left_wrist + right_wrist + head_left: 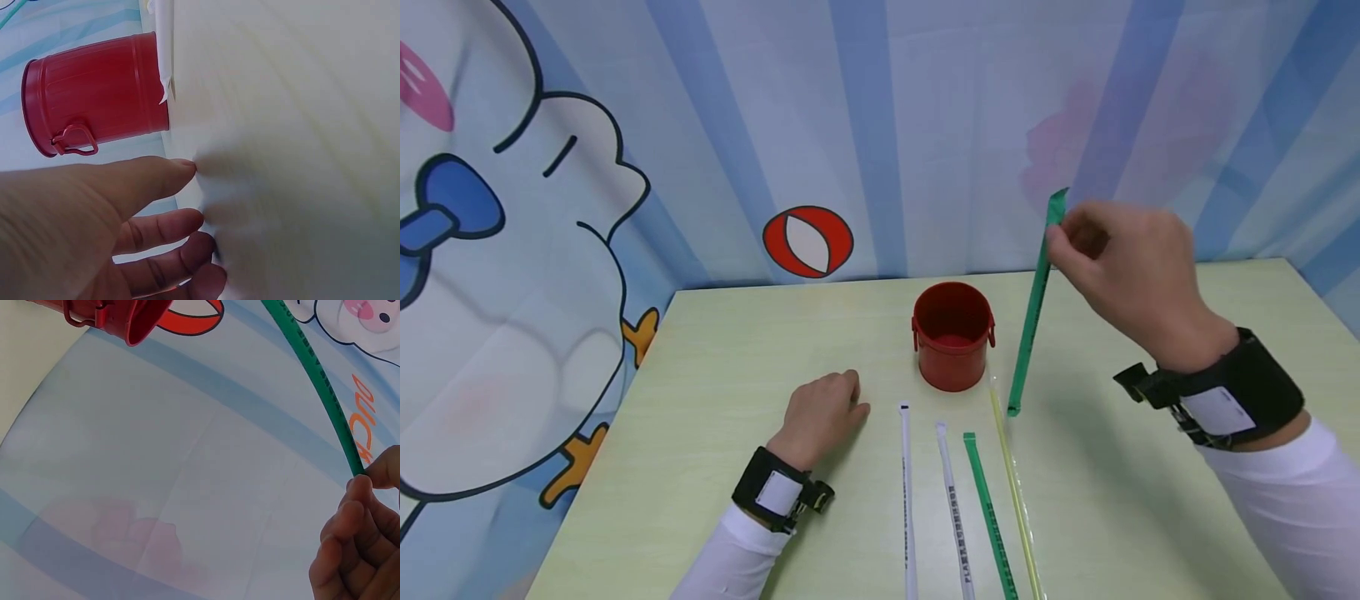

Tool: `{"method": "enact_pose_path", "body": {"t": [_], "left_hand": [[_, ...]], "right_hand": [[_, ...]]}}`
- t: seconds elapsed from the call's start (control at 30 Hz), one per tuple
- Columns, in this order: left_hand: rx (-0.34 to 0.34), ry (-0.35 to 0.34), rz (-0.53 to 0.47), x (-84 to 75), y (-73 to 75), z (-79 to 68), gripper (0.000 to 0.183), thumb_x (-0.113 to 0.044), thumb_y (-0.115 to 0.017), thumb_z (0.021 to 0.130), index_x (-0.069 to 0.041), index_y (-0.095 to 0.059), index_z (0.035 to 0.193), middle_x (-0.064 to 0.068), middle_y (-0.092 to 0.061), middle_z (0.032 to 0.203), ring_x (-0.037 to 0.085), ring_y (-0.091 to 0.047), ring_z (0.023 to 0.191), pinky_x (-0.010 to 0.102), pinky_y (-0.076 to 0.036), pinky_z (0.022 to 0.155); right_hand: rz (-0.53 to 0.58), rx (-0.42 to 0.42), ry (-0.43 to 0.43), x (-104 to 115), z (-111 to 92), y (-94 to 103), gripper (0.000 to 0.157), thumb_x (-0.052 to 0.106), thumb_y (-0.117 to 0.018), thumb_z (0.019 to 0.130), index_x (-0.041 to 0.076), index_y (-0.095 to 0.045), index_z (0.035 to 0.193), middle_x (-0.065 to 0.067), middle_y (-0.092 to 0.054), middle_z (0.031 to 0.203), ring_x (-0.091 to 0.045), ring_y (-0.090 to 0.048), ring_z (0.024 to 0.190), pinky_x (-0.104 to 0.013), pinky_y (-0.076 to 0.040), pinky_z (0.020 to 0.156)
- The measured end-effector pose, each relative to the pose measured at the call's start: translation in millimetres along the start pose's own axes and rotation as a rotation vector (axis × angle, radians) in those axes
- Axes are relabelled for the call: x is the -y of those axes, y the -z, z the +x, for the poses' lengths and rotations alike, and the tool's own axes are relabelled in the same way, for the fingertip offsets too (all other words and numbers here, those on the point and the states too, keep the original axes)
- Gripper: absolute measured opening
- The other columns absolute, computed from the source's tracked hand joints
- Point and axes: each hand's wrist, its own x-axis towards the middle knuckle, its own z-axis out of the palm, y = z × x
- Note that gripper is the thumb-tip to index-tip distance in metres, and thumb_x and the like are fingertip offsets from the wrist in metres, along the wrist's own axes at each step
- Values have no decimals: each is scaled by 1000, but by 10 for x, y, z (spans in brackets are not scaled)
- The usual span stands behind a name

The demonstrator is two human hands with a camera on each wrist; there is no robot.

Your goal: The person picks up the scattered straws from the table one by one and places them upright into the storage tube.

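My right hand [1138,279] pinches a green paper-wrapped straw [1033,321] near its upper end, between thumb and fingers. The straw hangs steeply, its lower end to the right of a small red bucket [953,337]. In the right wrist view the wrapped straw [319,381] runs up from the fingertips. My left hand [823,417] rests on the table left of the bucket, fingers loosely bent and holding nothing. In the left wrist view its fingertips [203,281] are right at the tabletop, and the bucket's side [100,90] shows beyond.
Nearer me on the table [700,433] lie two white-wrapped straws, one longer [907,500] and one printed [955,512]. Beside them are another green-wrapped straw [990,517] and a yellow straw [1017,492] in clear wrap. A printed curtain [925,142] hangs behind the table.
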Motion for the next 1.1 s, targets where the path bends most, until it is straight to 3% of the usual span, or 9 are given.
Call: {"method": "enact_pose_path", "body": {"t": [0.43, 0.77, 0.93, 1.1], "left_hand": [[-10, -4, -10, 14, -1, -12, 18, -26, -64, 84, -11, -54, 80, -2, -49, 63, 13, -47, 57, 29, -38, 50], [-25, -14, -5, 3, 3, -17, 19, -26, -64, 84, -11, -54, 79, -3, -49, 62, 12, -46, 57, 29, -38, 48], [-35, -19, -6, 1, 7, -24, 18, -25, -64, 84, -11, -54, 78, -3, -48, 62, 12, -46, 56, 28, -38, 48], [-29, -19, -1, 0, 7, -24, 18, -26, -64, 84, -11, -54, 79, -3, -48, 62, 12, -46, 56, 29, -38, 48]], "right_hand": [[64, -193, 70, 97, 163, -5, 18, 15, -59, 86, -1, -69, 84, -13, -65, 67, -18, -54, 55, -31, -36, 56], [152, -355, 105, 161, 194, -4, 22, 16, -59, 86, -4, -68, 83, -13, -65, 70, -11, -51, 57, -16, -36, 62], [173, -423, 90, 167, 204, -38, 21, 15, -60, 84, -4, -68, 80, -14, -65, 70, -14, -50, 55, -16, -35, 62], [138, -434, 98, 123, 183, -113, 23, 17, -60, 84, -3, -68, 80, -14, -65, 69, -20, -52, 53, -25, -36, 58]]}}
